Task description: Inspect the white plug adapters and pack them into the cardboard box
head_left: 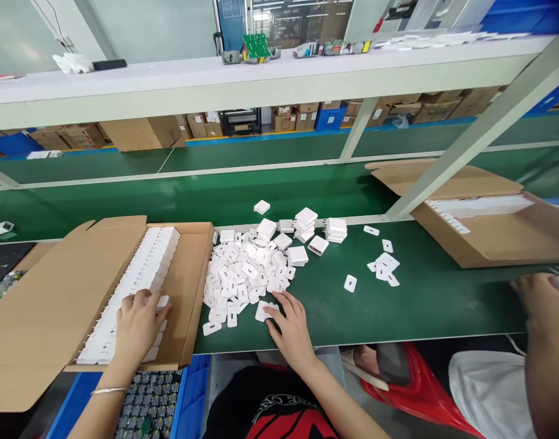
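White plastic covers (243, 274) under hands (291, 326)

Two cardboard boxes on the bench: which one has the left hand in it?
The near-left cardboard box: the left hand rests on its white rows. The far-right box is untouched.

The small white covers (243, 274) heaped on the bench look like moulded plastic, smooth with a faint sheen, and so do the thicker white charger bodies (302, 235) behind them and the packed row (137, 286) under the left hand (137, 323). The open box (46, 299) holding that row and the second box (494, 235) are plain brown corrugated cardboard, matt and slightly fibrous. The bench top (398, 305) is a green mat with a dull, smooth finish, the shelf frame (485, 122) is pale painted metal, and the left wrist wears a thin shiny metal bangle (108, 390).
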Demonstrator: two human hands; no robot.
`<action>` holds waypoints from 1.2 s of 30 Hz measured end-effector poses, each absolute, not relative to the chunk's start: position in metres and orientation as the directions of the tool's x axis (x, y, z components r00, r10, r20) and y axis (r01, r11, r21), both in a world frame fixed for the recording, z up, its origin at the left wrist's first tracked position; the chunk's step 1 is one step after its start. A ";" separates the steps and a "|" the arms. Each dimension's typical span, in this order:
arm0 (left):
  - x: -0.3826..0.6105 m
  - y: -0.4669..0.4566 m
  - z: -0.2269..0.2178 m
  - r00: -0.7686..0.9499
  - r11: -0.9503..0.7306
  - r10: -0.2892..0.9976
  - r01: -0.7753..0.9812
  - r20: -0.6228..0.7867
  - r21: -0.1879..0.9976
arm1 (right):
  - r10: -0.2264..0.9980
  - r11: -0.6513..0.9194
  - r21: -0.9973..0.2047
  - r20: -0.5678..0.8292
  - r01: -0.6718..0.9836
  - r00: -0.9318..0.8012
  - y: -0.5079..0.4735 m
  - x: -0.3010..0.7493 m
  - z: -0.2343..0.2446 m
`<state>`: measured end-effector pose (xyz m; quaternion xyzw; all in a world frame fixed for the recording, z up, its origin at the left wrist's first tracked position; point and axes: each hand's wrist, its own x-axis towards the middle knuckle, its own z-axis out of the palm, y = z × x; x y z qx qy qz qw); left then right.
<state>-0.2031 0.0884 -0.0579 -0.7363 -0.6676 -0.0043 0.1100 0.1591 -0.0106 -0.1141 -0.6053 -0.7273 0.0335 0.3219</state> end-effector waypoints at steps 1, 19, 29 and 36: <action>-0.204 0.086 -0.057 0.088 -0.062 0.984 0.984 0.152 -0.168 | 0.899 0.263 -0.454 0.436 0.851 -0.045 -0.011 0.160 -0.114; -0.192 0.076 -0.054 0.079 -0.089 0.976 0.995 0.205 0.042 | 0.895 0.234 -0.463 0.447 0.855 -0.003 0.047 0.125 -0.107; -0.189 0.072 -0.056 0.080 -0.112 0.971 0.985 0.224 0.134 | 0.897 0.288 -0.632 0.441 0.720 0.028 0.053 0.132 -0.115; -0.181 0.068 -0.048 0.091 -0.148 0.956 0.970 0.280 0.190 | 0.889 0.352 -0.748 0.456 0.563 0.050 0.031 0.147 -0.084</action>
